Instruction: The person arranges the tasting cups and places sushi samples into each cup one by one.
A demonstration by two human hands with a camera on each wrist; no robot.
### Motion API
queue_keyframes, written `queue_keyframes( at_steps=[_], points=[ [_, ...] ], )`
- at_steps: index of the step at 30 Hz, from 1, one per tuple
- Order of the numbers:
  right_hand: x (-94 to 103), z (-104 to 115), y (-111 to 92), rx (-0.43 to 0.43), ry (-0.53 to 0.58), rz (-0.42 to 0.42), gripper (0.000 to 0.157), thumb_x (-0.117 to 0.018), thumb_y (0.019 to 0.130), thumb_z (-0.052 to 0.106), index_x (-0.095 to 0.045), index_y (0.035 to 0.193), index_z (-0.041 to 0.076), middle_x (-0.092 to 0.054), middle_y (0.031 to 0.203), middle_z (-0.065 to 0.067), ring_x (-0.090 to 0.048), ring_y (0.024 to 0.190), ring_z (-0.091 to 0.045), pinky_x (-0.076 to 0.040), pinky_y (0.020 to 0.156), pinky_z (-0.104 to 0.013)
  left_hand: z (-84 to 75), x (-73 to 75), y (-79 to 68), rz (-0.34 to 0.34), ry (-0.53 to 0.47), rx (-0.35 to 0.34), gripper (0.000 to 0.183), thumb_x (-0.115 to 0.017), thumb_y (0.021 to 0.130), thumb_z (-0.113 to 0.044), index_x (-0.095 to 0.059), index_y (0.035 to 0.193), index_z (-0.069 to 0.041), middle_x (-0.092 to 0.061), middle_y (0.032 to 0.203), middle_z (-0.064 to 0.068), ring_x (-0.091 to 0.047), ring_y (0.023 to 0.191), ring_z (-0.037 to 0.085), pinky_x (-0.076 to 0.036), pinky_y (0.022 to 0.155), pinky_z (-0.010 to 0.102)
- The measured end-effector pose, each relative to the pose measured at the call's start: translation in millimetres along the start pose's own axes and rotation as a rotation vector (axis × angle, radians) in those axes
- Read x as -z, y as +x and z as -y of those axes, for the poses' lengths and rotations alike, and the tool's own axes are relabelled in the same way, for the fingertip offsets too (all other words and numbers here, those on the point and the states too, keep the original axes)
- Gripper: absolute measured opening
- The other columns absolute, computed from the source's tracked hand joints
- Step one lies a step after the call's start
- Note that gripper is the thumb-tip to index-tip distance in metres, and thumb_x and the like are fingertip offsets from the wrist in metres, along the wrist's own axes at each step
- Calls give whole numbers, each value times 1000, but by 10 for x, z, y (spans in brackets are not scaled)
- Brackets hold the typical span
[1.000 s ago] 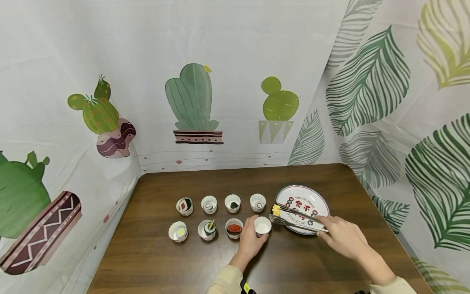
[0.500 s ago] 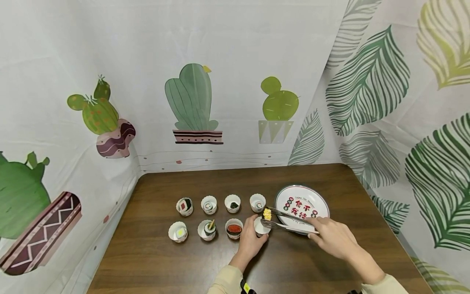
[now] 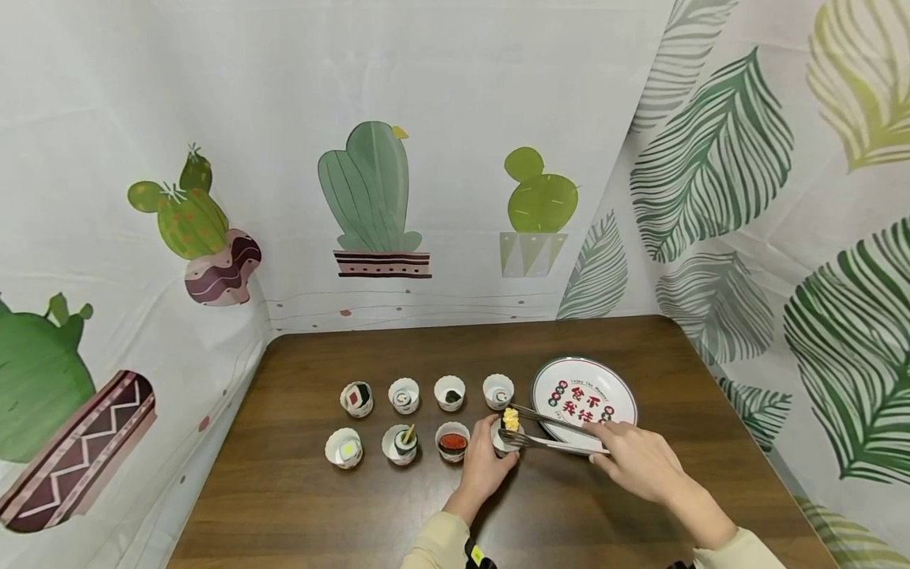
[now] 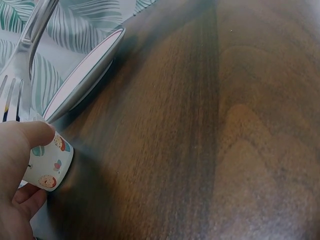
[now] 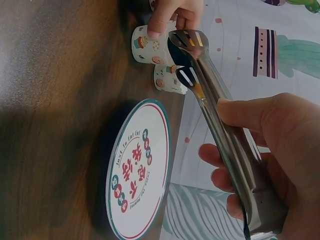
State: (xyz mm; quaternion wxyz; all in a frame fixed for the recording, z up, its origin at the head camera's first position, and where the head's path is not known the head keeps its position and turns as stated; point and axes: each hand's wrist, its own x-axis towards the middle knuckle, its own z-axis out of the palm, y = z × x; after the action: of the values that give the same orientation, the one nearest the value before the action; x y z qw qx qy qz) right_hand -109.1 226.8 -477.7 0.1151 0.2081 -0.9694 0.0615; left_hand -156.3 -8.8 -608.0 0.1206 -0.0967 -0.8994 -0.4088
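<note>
My left hand (image 3: 483,462) holds a small white paper cup (image 4: 54,162) printed with little figures, its thumb and fingers around the side. In my right hand (image 3: 643,458) are metal serving tongs (image 5: 245,182), thumb on one arm and fingers around the other. Between the slotted tong tips is a piece of sushi (image 3: 510,419) with a yellow topping and a dark wrap, right at the mouth of the held cup. Its lower part is hidden by the tongs and cup. Beside the tongs lies a round white plate (image 3: 620,387) with red lettering and nothing on it.
Left of the held cup, several similar cups stand in two rows, each with a sushi piece, such as the red-topped one (image 3: 453,442). Another cup (image 3: 498,392) stands just behind it. A patterned cloth (image 3: 455,158) hangs behind the wooden table (image 3: 320,514).
My right hand has moved left with the tongs, carrying the yellow-topped sushi from the plate's left edge to the held cup's mouth. My left hand has stayed on the cup.
</note>
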Motion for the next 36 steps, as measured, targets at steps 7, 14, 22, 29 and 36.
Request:
queue_keyframes(
  at_steps=[7, 14, 22, 29, 36],
  points=[
    [-15, 6, 2, 7, -2, 3, 41, -72, 72, 30, -64, 110, 16, -68, 95, -2, -65, 87, -20, -50, 63, -38, 13, -1, 9, 12, -13, 16, 68, -78, 64, -17, -49, 124, -3, -56, 113, 9, -56, 105, 24, -45, 88, 38],
    [-11, 24, 8, 24, -11, 5, 41, -73, 72, 30, -63, 109, 16, -68, 95, -4, -64, 84, -22, -49, 59, -37, 28, -3, 15, 16, -16, 26, 70, -77, 63, -16, -48, 125, -3, -56, 114, 8, -55, 107, 24, -45, 90, 38],
    [-14, 31, 14, 13, -14, 16, 42, -73, 72, 31, -63, 109, 16, -67, 96, -4, -64, 84, -22, -48, 58, -38, 30, -18, 10, -25, -9, -18, 70, -79, 61, -15, -49, 123, -1, -57, 111, 8, -57, 103, 25, -46, 86, 38],
    [-14, 33, 13, 6, -6, 11, 42, -73, 71, 31, -64, 109, 16, -67, 96, -4, -64, 84, -22, -48, 58, -38, 27, -24, 13, -29, -8, -11, 70, -78, 61, -15, -49, 122, -2, -57, 111, 7, -57, 103, 25, -46, 86, 38],
    [-20, 29, 14, 0, 4, 4, 41, -73, 71, 30, -64, 109, 16, -67, 96, -4, -64, 83, -23, -48, 55, -38, 22, -16, 16, -21, -8, -11, 70, -78, 62, -15, -48, 124, -2, -56, 112, 9, -57, 103, 25, -46, 87, 38]
  ],
)
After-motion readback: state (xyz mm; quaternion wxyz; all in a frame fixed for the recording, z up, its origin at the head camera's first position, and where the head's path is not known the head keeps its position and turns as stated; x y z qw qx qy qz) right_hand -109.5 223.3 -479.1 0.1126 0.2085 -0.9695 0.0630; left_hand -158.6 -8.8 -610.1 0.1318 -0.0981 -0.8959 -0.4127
